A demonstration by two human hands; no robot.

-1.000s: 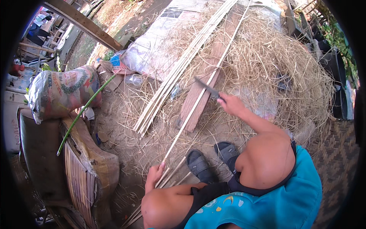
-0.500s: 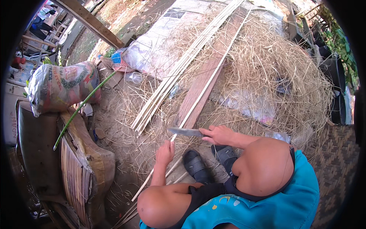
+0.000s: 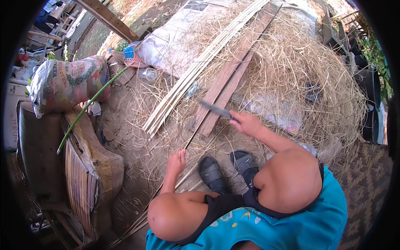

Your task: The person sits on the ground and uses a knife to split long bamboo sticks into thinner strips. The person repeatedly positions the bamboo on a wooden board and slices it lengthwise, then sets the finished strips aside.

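My left hand point(image 3: 176, 162) is closed around the near end of a long, thin bamboo strip point(image 3: 225, 87), its dark side facing up. The strip runs away from me along a reddish-brown wooden plank point(image 3: 246, 62). In my right hand point(image 3: 246, 123) is a knife point(image 3: 214, 109) with a broad grey blade, which points left across the plank's near end. The blade is above or against the strip; I cannot tell whether they touch. Left of the plank lies a bundle of pale split bamboo strips point(image 3: 187, 85). More strips pass beneath my left forearm.
Curly shavings point(image 3: 304, 66) are heaped right of the plank. A stuffed sack point(image 3: 71, 83), a green stalk point(image 3: 91, 102) and a worn wooden seat point(image 3: 93, 166) stand at left. My sandalled feet point(image 3: 214, 173) are near the plank's end. A woven mat point(image 3: 368, 179) lies at right.
The strip in my left hand showed its pale side and now shows its dark side. The knife has moved up and away from my left hand, its blade now tilted.
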